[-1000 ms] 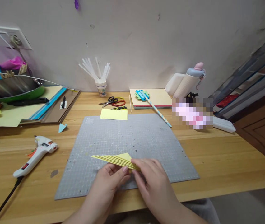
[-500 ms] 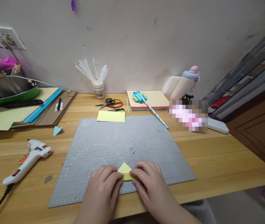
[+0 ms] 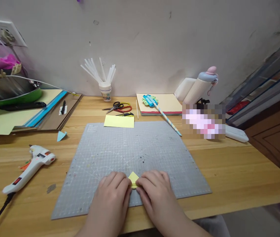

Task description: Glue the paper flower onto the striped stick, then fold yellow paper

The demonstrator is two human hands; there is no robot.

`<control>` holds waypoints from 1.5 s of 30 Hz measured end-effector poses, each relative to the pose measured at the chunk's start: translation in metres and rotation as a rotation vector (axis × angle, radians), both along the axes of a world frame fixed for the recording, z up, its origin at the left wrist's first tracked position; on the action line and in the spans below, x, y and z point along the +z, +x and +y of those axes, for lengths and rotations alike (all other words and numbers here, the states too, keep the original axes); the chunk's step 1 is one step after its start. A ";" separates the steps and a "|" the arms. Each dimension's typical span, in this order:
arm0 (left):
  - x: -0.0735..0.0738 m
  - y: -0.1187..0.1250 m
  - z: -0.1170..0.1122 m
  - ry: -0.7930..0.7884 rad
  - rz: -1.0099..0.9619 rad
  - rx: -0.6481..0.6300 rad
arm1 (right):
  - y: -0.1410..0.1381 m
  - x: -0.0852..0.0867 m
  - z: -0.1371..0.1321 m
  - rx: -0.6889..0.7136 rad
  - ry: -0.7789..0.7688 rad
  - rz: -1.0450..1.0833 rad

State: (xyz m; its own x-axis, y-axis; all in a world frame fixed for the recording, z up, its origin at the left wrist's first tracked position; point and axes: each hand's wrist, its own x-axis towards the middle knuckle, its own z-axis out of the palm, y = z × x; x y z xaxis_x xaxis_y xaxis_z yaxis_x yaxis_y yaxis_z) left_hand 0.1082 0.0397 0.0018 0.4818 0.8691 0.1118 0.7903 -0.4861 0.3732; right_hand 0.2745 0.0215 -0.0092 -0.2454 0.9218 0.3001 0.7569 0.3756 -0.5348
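Observation:
A folded yellow paper piece (image 3: 133,178) lies on the grey cutting mat (image 3: 130,148) near its front edge; only a small triangular tip shows between my hands. My left hand (image 3: 112,192) presses down on its left part with fingers curled close together. My right hand (image 3: 156,191) covers its right part the same way, fingertips meeting the left hand's over the paper. Most of the folded piece is hidden under both hands.
A white glue gun (image 3: 29,168) with a black cord lies left of the mat. A yellow sheet (image 3: 119,121), scissors (image 3: 117,107), a cup of white sticks (image 3: 105,90), a paper stack (image 3: 163,103), a striped straw (image 3: 168,120) and a pan (image 3: 9,90) sit behind.
The long pleated yellow strip was folded up short; my hands closed together over it and pressed it onto the mat, leaving only a small tip visible.

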 end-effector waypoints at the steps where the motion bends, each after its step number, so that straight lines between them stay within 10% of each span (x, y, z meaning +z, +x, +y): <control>1: -0.001 0.001 0.001 0.008 0.015 0.000 | 0.000 -0.001 0.001 -0.002 0.002 0.008; 45: -0.006 0.003 -0.003 0.118 0.226 0.005 | -0.003 -0.007 -0.001 -0.037 0.021 -0.115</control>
State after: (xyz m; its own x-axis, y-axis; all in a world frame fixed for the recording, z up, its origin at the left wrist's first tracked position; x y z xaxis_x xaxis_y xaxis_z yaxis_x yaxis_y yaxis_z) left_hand 0.1110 0.0363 -0.0045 0.5020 0.8588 0.1024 0.8494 -0.5119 0.1283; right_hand 0.2719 0.0206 -0.0167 -0.2452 0.9249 0.2907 0.8266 0.3561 -0.4358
